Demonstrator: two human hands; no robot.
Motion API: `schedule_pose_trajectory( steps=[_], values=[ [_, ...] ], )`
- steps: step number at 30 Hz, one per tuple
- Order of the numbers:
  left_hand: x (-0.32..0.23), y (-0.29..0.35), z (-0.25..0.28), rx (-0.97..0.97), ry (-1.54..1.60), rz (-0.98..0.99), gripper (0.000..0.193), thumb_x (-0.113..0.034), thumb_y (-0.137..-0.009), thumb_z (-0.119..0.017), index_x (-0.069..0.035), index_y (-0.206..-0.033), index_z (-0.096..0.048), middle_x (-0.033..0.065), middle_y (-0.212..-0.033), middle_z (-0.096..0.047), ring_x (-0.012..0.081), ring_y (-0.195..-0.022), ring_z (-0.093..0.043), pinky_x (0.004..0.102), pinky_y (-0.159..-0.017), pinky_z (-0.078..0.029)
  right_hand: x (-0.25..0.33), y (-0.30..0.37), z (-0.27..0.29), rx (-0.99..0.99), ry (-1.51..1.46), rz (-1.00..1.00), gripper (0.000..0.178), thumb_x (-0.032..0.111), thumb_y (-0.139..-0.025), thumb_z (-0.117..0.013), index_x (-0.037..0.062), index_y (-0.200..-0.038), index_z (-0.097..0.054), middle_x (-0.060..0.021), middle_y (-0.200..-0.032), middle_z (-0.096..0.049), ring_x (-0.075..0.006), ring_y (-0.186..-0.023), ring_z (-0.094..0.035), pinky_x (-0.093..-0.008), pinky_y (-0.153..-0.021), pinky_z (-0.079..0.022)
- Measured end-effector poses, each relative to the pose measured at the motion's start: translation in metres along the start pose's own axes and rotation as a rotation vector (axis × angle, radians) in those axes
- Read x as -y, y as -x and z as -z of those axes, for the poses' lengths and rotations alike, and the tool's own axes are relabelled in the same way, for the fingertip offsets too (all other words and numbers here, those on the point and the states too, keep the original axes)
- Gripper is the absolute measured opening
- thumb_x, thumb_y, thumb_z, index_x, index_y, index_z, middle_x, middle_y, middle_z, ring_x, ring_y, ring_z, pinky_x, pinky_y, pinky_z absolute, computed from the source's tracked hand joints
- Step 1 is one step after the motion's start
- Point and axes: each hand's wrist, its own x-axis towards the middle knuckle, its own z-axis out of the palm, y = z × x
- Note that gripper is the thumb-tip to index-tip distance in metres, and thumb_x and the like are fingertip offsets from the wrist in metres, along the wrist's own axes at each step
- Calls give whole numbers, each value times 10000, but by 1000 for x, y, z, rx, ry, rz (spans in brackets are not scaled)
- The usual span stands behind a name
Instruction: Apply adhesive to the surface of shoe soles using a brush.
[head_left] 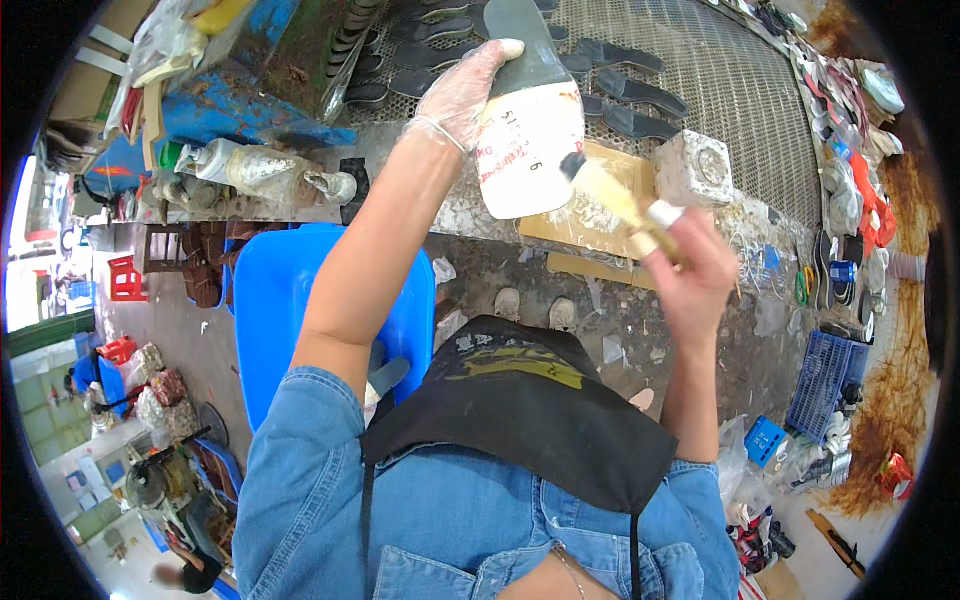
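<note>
Insole in left hand, brush in right; brush contact unclear

Left hand (462,98), in a clear plastic glove with a band at the wrist, is gripping the grey-and-white insole (530,190) by its edge. Thumb lies over the grey part; the other fingers are behind it, can't see them. Insole is up in front of the bench, white end toward the wearer. Grey end is cut off by the top of the frame.

Right hand (698,265), no glove visible, is clenched round a brush (610,190). Handle mostly buried in the fist, and hand and brush are motion-blurred. Dark tip overlaps the insole's right edge in view; can't tell if it touches. White band near the fingertips, too smeared to identify.

Behind: mesh rack (745,110) with dark insoles (640,92), some hidden by the held one. Tan board (548,226) on the bench, partly covered by insole and brush. Crusted white block (693,168) just right of the board.

Blue bin (268,330) lower left; left arm crosses it, so the grey and white pieces (392,374) inside show only partly. Black apron (540,415) hides the legs; only shoe toes (508,303) show.
</note>
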Motion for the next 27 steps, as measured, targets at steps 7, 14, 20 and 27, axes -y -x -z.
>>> schedule_pose_trajectory(
  steps=[7,14,20,27],
  values=[
    [1,14,-11,-5,-353,-479,345,-13,-824,-662,-2,-1149,-545,82,-1058,-638,196,-1017,-602,346,-960,-476,-32,26,11,-41,-475,-305,308,106,-817,-721,1,-1101,-665,26,-770,-581,-55,-673,-499,-213,-576,-383],
    [19,64,-7,228,-1404,-648,348,75,-663,-666,-114,-938,-568,46,-1023,-695,283,-1200,-543,476,-1082,-336,-49,-20,-11,-112,-731,-771,275,232,-883,-691,6,-1032,-643,66,-707,-499,1,-524,-352,-189,-445,-268],
    [37,89,-26,509,-1737,-901,42,-116,-853,-616,-134,-874,-584,73,-1039,-710,312,-1193,-541,515,-1094,-311,-57,-43,-47,161,-1222,-1012,211,201,-832,-732,54,-916,-604,66,-679,-478,2,-451,-319,-186,-388,-195],
    [42,98,17,179,-1734,-930,612,10,-719,-711,-117,-1277,-493,150,-1268,-546,337,-1208,-511,488,-1014,-421,-57,-38,-48,234,-1051,-859,239,109,-746,-759,49,-943,-638,70,-701,-513,-6,-465,-319,-193,-421,-212]
  ],
)
